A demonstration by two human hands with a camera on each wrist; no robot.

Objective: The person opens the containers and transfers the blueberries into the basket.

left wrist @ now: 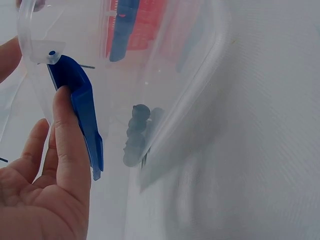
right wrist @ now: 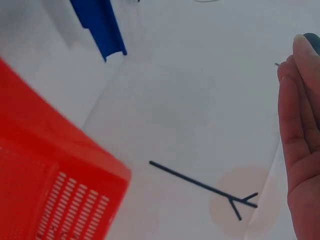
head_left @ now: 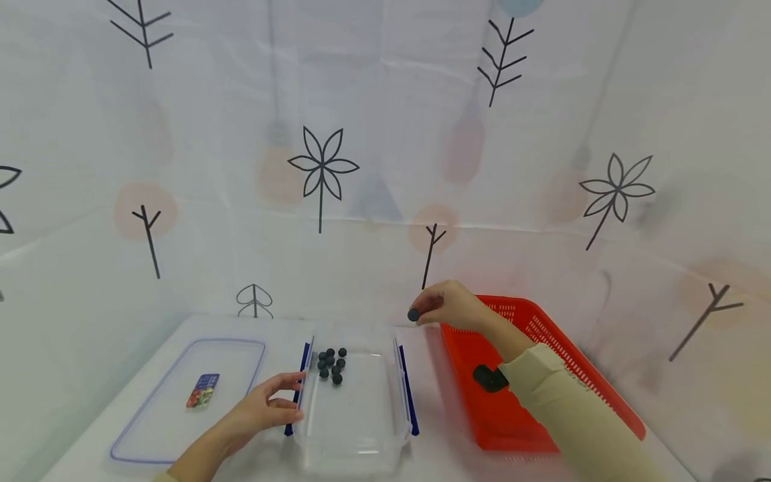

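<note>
My right hand (head_left: 448, 304) pinches a small dark ball (head_left: 413, 314) between thumb and fingertips, raised beyond the back right of a clear plastic box (head_left: 361, 402). That ball is partly cut off at the right wrist view's edge. Inside the box, several similar dark balls (head_left: 330, 361) are grouped toward the back left; the left wrist view shows some of them (left wrist: 137, 130) through the wall. At the box's left side is my left hand (head_left: 262, 408), fingers extended, thumb apart. One fingertip touches the blue latch (left wrist: 90, 115) hanging from the rim.
A red perforated basket (head_left: 482, 418) stands to the right, beneath my right forearm. On the left lies a flat clear lid (head_left: 231, 365) with a bluish edge, carrying a small colourful label (head_left: 203, 391). A second blue latch (head_left: 409, 395) hangs on the box's right. Patterned cloth (head_left: 385, 167) rises behind.
</note>
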